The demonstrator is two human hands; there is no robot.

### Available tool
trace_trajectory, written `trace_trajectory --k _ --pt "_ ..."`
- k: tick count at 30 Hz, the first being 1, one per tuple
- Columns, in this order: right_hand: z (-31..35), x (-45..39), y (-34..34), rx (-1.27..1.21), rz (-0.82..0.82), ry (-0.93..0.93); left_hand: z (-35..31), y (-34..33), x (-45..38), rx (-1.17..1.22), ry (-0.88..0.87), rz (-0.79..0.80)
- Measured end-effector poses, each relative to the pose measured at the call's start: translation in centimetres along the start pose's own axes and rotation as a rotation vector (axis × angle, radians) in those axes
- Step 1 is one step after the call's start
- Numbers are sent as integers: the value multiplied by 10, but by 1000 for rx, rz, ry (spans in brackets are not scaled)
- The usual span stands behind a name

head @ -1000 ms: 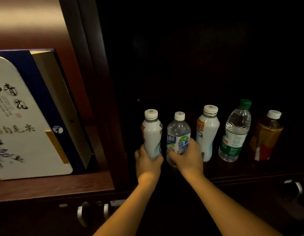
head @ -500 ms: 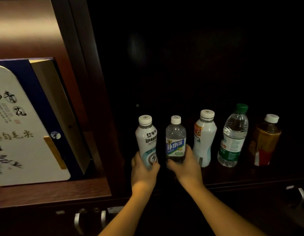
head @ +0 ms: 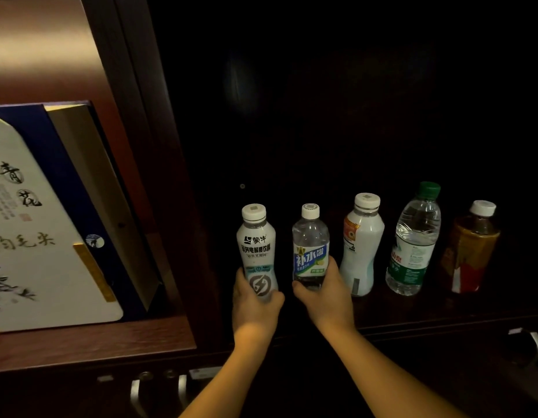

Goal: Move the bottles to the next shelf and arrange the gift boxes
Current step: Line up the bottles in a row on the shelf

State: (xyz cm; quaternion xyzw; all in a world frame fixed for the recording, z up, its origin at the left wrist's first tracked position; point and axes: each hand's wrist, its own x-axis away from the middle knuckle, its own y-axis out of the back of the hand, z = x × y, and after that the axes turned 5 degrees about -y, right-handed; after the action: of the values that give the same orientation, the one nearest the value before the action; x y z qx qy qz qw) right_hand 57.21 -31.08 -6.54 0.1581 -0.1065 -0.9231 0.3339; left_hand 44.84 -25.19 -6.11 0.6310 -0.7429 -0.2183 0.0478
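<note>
My left hand (head: 255, 306) grips the base of a white drink bottle (head: 257, 245) with a white cap, held upright. My right hand (head: 325, 294) grips the base of a clear bottle with a blue label (head: 310, 248), also upright. Both sit at the front left of the dark shelf (head: 442, 312). To their right stand a second white bottle (head: 361, 245), a clear water bottle with a green cap (head: 414, 242) and a brown tea bottle (head: 471, 248). A large white and blue gift box (head: 44, 224) leans in the lit left compartment.
A wooden upright (head: 147, 176) divides the left compartment from the dark one. The left shelf board (head: 95, 339) shows in front of the box. Metal drawer handles (head: 159, 390) lie below, with another handle (head: 536, 342) at the lower right.
Both hands have turned their bottles so the labels face me and slid down to the bases; the two bottles have shifted slightly left and toward the shelf front.
</note>
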Motion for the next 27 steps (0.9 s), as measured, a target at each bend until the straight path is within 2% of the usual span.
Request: trace_trajectory --k 12,14,16,19,22,24,27 --pt "-1 8 6 -39 27 -43 3 1 5 12 7 -43" --pt "-4 18 17 -29 -50 -36 1 5 26 -23 -68 -136" --pt "-10 26 36 -9 -211 1 -1 3 52 -18 -200 -183" --pt "-18 21 76 8 -433 39 -15 -23 81 47 -328 -17" --pt "-27 0 116 10 -556 -33 -46 -63 91 43 -382 199" --pt "-32 -14 134 78 -589 -64 -64 -89 90 10 -361 221" --pt "-37 -29 147 215 -549 -135 -83 -120 81 -4 -257 170"
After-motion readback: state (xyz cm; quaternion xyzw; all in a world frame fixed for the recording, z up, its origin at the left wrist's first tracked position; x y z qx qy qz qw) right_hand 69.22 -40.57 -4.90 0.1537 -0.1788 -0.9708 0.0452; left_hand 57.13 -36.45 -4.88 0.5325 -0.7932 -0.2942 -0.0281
